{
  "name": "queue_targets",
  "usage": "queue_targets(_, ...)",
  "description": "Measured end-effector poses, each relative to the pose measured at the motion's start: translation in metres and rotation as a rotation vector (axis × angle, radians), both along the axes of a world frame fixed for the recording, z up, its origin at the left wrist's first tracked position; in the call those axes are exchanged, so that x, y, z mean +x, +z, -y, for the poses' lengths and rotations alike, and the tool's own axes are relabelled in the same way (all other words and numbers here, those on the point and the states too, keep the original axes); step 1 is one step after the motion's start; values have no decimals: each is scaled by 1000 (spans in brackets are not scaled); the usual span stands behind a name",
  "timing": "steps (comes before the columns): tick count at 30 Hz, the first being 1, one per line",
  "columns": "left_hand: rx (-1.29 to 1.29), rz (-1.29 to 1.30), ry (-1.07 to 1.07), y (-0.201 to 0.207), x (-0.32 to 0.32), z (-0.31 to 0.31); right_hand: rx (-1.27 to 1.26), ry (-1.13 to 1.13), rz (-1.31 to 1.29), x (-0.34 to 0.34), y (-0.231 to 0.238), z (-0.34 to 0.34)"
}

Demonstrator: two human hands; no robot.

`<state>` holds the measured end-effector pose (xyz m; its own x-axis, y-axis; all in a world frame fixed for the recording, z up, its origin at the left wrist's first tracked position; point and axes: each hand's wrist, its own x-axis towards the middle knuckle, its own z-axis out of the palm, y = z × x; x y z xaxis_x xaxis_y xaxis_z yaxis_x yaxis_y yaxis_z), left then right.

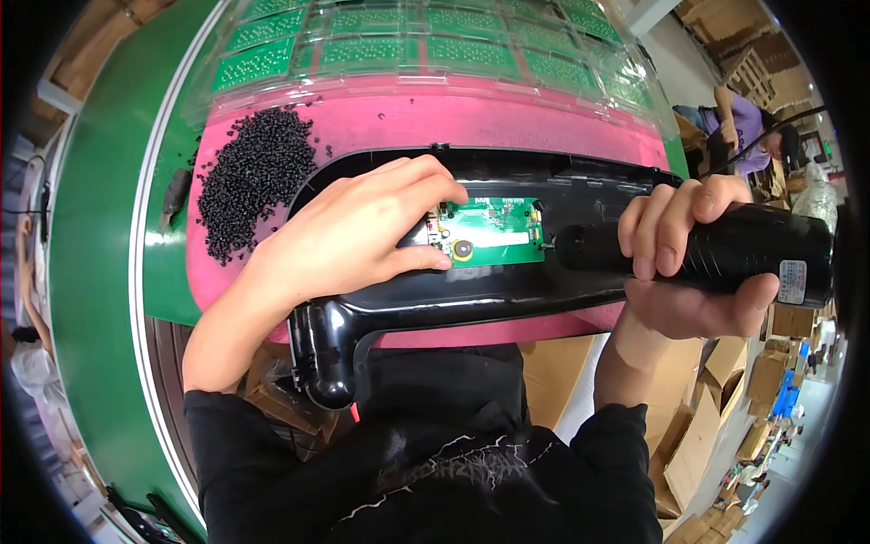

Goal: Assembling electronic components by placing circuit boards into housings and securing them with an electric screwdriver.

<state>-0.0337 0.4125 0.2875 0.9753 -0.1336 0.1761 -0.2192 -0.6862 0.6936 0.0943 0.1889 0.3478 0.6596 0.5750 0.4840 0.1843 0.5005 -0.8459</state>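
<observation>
A green circuit board (494,238) with a round yellow-rimmed part lies inside a long black plastic housing (426,304). My left hand (362,222) grips the board's left end, the thumb at its near corner and the fingers at the far one. In my right hand (680,240) is a black electric screwdriver (757,249), held almost level with the fingers wrapped round its body. Its narrow end points left, and the tip is at the board's right edge; whether it sits in a screw I cannot make out.
A pile of small black screws (258,172) lies left of the housing on a pink mat (362,118). Clear plastic trays (417,68) of green boards stand at the back. The green table (104,299) extends left. Cardboard boxes (557,372) are below; a person (752,136) is at far right.
</observation>
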Motion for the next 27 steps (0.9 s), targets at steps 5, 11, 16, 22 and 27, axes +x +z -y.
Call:
queue_targets(5, 3, -38, -20, -2, 0, 0, 31, -35, -3, -2, -9, -2)
queue_targets(11, -11, -41, -18, -9, -1, -7, -4, -34, -5, -2, -12, -7)
queue_targets(16, 10, -30, -27, -3, 3, -4, 4, -28, 37, 2, -16, -9)
queue_targets(22, 8, 25, 23, 2, 1, -3, -289, -150, 45, -17, -2, -27)
queue_targets(27, 62, 335, 176, 12, 0, -7, -246, 19, 66, -6, -3, -19)
